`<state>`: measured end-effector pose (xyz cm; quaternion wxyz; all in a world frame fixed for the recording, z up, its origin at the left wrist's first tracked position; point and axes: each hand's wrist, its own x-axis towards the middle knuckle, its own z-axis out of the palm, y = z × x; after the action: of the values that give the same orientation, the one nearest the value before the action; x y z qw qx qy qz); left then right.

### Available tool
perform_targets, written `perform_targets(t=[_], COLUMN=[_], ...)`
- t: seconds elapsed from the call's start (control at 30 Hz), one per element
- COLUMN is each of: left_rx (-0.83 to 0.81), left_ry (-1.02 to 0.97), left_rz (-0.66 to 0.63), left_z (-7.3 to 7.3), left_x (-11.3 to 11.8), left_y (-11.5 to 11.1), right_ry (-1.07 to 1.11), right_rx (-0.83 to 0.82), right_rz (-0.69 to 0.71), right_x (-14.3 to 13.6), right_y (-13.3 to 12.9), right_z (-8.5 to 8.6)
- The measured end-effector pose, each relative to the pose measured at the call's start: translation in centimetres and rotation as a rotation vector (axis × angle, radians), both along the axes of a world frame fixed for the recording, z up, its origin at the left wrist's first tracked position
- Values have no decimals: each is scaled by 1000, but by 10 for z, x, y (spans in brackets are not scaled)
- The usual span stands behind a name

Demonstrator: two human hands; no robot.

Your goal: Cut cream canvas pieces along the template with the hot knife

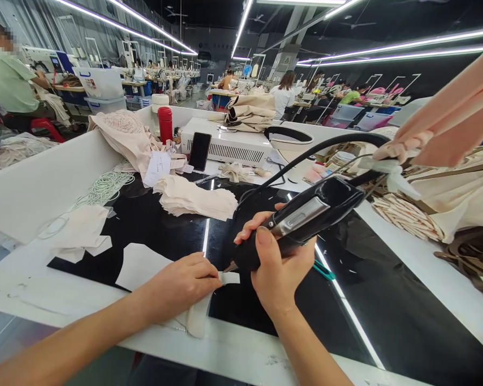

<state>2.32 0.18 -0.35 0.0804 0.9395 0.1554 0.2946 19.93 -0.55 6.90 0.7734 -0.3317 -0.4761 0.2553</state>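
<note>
My right hand (279,262) is wrapped around a black corded hand tool (301,214) with a silver metal lever on its side. The tool slants down to the left, its dark tip close to my left fingertips. My left hand (185,284) is closed, fingers together, pressing on a narrow pale fabric piece (199,316) at the table's front edge. What lies under those fingers is partly hidden. A small white end (230,277) of material shows just beyond them, by the tip. Left of my hand lies a white flat piece (143,264) with a curved edge.
Behind my hands sit a stack of cream fabric pieces (197,197), a phone (200,151), a red bottle (165,124) and a white vented box (225,142). Green cord (107,187) lies left. A thick black cable (326,142) arches near hanging pink fabric (454,107). A teal tool (324,271) lies right.
</note>
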Motion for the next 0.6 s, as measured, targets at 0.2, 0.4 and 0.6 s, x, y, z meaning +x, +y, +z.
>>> perform_targets(t=[0.2,0.4,0.6], left_rx=[-6,-8,-2], left_ry=[-12,9,1], left_rz=[-4,4,2], left_z=[-1,-1,0], left_x=[0,-1,-1], left_y=[1,0,0], right_ry=[2,-19,19], right_rx=[22,6,15], right_rz=[-5,-10,-46], right_x=[1,0,10], right_y=[0,0,-2], right_z=[-1,-2,1])
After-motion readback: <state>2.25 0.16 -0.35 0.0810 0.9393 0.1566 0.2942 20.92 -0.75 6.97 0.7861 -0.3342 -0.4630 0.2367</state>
